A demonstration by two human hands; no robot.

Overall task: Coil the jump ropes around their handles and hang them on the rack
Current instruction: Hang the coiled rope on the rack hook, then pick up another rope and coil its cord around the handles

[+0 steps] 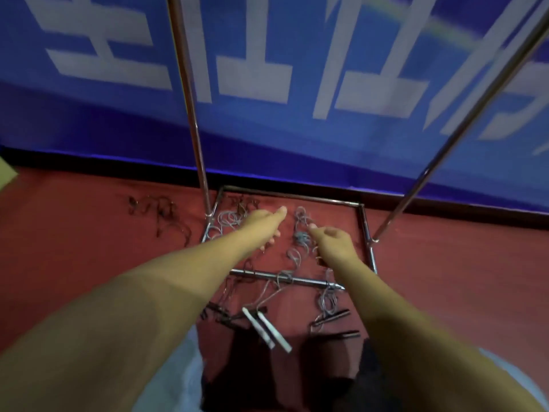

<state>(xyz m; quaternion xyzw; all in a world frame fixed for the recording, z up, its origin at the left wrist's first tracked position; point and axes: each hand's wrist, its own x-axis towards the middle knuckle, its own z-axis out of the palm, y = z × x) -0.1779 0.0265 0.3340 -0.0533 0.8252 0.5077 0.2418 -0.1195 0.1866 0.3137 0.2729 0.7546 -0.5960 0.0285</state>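
Note:
Several jump ropes lie tangled on the red floor inside the metal rack's base frame (292, 197). A grey rope (300, 237) loops between my hands. A pair of white handles (267, 331) lies nearest me, with black handles (330, 317) to their right and more black handles (220, 313) to their left. My left hand (266, 223) reaches down over the frame with relaxed fingers and holds nothing. My right hand (332, 242) hovers beside the grey rope, index finger and thumb forward, other fingers curled; whether it grips the rope is hidden.
The rack's two shiny uprights (190, 114) (445, 150) rise on either side of my arms, and its low crossbar (267, 275) has rope draped over it. A dark rope (162, 211) lies outside the frame at left. A blue banner wall (297, 129) stands close behind.

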